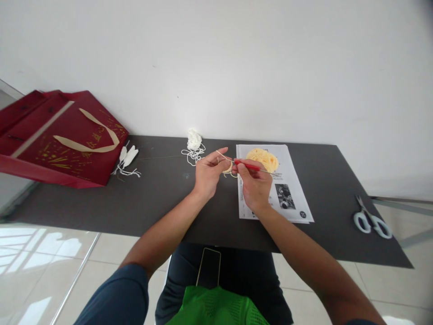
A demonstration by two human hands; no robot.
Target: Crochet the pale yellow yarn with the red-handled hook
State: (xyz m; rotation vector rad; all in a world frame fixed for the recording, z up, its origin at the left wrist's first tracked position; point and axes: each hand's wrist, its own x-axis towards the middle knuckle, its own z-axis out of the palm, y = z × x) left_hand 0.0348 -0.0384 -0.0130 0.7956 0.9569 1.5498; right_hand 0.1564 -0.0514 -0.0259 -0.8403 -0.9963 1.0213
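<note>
My right hand [254, 186] grips a crochet hook with a red handle [246, 165], its metal tip pointing left. My left hand [209, 173] pinches a small piece of pale yellow crochet work [228, 169], with a yellow strand looped over its fingers. Both hands hover just above the dark table [162, 198], almost touching each other. Behind the right hand a ball of yellow yarn [263, 159] lies on a printed paper sheet [291, 194].
A dark red gift bag [57, 140] lies at the table's left end, with white tassels [127, 159] beside it. A tangle of white yarn [194, 143] sits at the back edge. Scissors [371, 219] lie at the far right. A phone [209, 267] rests on my lap.
</note>
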